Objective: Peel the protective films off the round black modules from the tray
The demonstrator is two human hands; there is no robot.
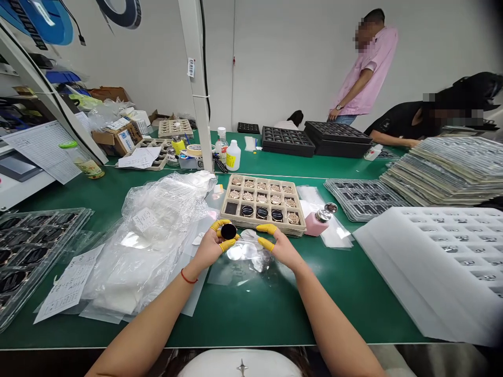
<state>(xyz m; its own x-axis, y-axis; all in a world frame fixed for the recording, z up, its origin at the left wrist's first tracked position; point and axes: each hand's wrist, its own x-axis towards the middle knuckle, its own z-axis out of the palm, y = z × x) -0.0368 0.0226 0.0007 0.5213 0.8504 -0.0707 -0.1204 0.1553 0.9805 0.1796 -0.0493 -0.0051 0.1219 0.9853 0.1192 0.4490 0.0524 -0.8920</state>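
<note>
My left hand [214,242] is closed around the edge of a round piece with a black face [228,231], which looks like a watch head. Yellow finger cots cover fingertips on both hands. Facing it, my right hand [278,245] has its thumb and forefinger spread apart, with nothing I can make out gripped in them. Clear round films [247,250] lie on the green table between and below the hands. Just beyond stands a beige compartment tray [262,222] of watch heads; several show gold-coloured workings and some black faces. One front-left compartment shows only its dark bottom.
Crumpled plastic bags [137,256] cover the table at left, beside a clear tray [43,246]. A pink pump bottle [316,224] stands right of the beige tray. White foam sheets [396,262] and stacked trays [440,170] occupy the right. Two people are across the table.
</note>
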